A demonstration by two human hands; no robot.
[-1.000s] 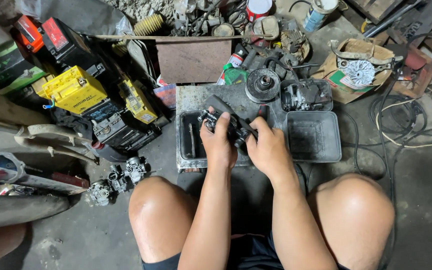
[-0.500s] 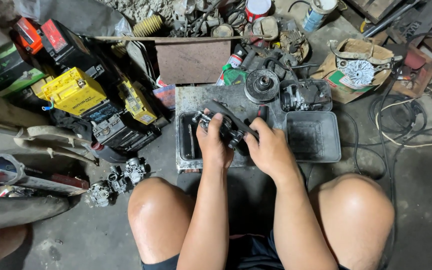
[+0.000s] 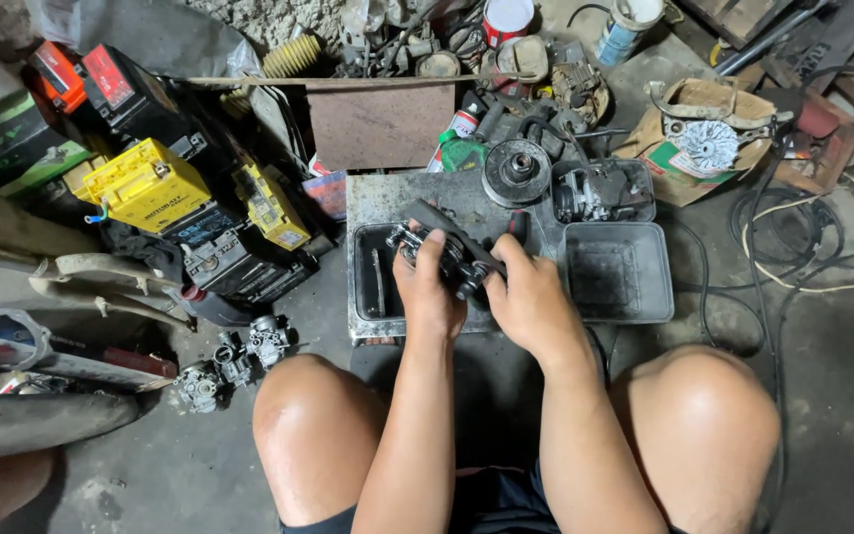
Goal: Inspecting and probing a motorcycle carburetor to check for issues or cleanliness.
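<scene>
Held part: a small dark, greasy metal engine part [image 3: 444,251], with pale knobs at its left end and a black rubber sleeve slanting up behind it.
Where: above the dark tray [image 3: 373,287] on the stained metal sheet [image 3: 387,198].
Left hand [image 3: 429,289]: fingers closed around the part's left side.
Right hand [image 3: 531,300]: clasped on its right end.
Nearby: empty grey tub [image 3: 617,272] just right; yellow batteries [image 3: 145,184] well left.

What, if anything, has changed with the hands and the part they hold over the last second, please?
Very little. Both hands keep their grip on the dark metal engine part over the tray: the left hand and right hand shifted only slightly, the part turning a touch between them. Nothing was let go or picked up. The empty grey tray, yellow batteries and loose carburettors stayed put.
</scene>
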